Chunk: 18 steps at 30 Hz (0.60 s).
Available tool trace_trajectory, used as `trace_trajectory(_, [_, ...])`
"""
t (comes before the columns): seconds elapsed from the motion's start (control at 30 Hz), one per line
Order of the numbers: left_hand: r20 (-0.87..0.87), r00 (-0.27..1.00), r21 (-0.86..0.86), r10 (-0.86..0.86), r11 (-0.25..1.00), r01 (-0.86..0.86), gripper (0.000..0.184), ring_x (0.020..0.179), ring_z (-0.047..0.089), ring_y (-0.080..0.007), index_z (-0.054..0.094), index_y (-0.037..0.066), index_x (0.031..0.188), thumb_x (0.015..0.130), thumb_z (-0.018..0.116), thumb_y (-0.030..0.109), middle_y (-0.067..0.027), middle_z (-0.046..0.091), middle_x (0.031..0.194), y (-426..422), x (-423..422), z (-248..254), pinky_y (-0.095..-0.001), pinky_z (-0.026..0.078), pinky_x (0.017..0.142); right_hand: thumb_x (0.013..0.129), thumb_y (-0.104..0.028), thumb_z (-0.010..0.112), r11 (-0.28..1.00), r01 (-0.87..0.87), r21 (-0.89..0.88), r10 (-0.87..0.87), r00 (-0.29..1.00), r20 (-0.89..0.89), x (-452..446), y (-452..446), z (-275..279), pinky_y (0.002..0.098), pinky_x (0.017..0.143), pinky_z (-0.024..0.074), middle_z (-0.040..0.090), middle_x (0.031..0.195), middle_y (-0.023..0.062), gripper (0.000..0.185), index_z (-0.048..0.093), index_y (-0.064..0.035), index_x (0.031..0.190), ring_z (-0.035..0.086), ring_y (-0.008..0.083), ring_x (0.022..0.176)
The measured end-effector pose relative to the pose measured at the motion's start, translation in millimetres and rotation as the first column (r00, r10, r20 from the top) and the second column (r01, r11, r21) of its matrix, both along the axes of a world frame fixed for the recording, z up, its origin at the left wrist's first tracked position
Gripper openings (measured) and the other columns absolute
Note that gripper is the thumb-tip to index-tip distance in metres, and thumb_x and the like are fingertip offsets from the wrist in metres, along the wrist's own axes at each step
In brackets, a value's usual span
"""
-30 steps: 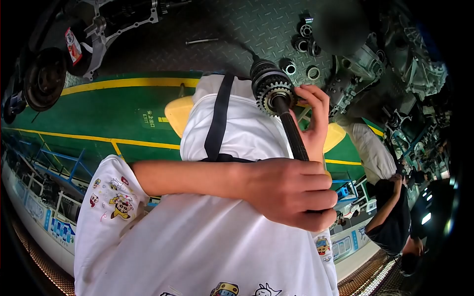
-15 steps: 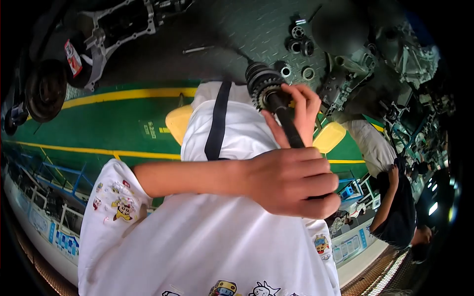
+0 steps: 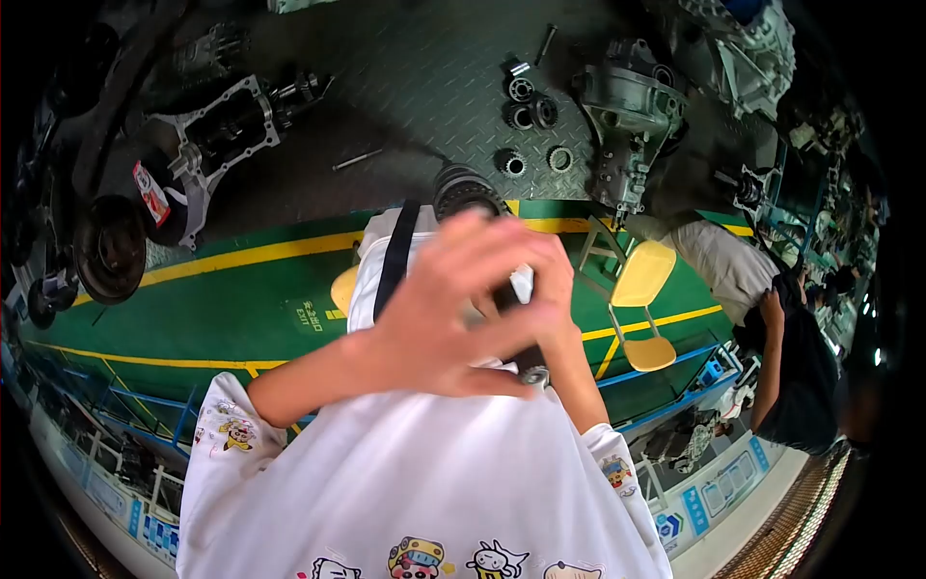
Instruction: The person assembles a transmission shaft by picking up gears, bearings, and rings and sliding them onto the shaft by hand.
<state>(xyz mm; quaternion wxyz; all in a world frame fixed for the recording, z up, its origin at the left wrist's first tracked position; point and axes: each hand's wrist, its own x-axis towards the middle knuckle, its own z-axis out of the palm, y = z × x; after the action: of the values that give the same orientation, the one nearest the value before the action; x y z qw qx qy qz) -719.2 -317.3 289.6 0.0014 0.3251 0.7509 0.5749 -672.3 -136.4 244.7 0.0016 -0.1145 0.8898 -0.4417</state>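
Note:
A dark gear shaft (image 3: 465,191) slants down from the bench edge towards my body, with its gears at the upper end. The bare lower end (image 3: 531,365) of the shaft shows below my hands. In front of the shaft, my left hand (image 3: 439,314) is blurred, its fingers stretched out and its thumb apart. My right hand (image 3: 555,289) lies behind it, wrapped at the shaft's right side; the left hand hides part of its fingers. Loose gears and bearing rings (image 3: 521,116) lie on the bench beyond the shaft.
On the metal bench (image 3: 424,87) stand an open housing (image 3: 217,140) at left and a gearbox casing (image 3: 627,121) at right. A thin rod (image 3: 357,159) lies between. Yellow chairs (image 3: 644,275) stand on the green floor. Another person (image 3: 786,357) is at the right.
My left hand has left the shaft's lower end and moved up and left, its fist opening. The view has shifted, bringing more of the bench into sight.

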Motion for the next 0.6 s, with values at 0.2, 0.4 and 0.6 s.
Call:
trace_trajectory(0.2, [0.317, 0.948, -0.118, -0.042, 0.990, 0.083, 0.086, 0.141, 0.038, -0.0430, 0.023, 0.003, 0.155, 0.078, 0.061, 0.006, -0.0237, 0.039, 0.152, -40, 15, -75, -0.0507, 0.029, 0.118, 0.065, -0.015, 0.091, 0.998, -0.021, -0.062, 0.016, 0.997, -0.081, -4, 2, -3, 0.0395, 0.081, 0.0536, 0.071, 0.114, 0.0142, 0.066, 0.058, -0.0023, 0.121, 0.068, 0.0310, 0.092])
trace_trajectory(0.4, [0.370, 0.911, -0.014, -0.184, 0.979, 0.203, 0.071, 0.116, 0.060, -0.0368, 0.052, 0.003, 0.139, 0.071, 0.075, 0.007, -0.0125, 0.068, 0.114, -2, -13, -86, -0.0467, 0.040, 0.111, 0.064, -0.021, 0.090, 0.985, 0.020, -0.169, -0.051, 0.982, -0.180, -15, -5, 23, 0.0381, 0.078, 0.0540, 0.072, 0.106, 0.0095, 0.054, 0.067, -0.0023, 0.110, 0.068, 0.0282, 0.091])
trace_trajectory(0.6, [0.208, 0.955, 0.242, -0.211, 0.957, 0.158, 0.024, 0.073, 0.061, -0.0276, 0.065, 0.005, 0.091, 0.077, 0.083, 0.012, -0.0074, 0.063, 0.079, 21, -26, -51, -0.0371, 0.048, 0.069, 0.087, -0.020, 0.072, 0.936, -0.079, -0.342, -0.067, 0.917, -0.393, -15, 5, 98, 0.0376, 0.072, 0.0533, 0.069, 0.100, 0.0071, 0.036, 0.054, -0.0083, 0.116, 0.065, 0.0238, 0.083])
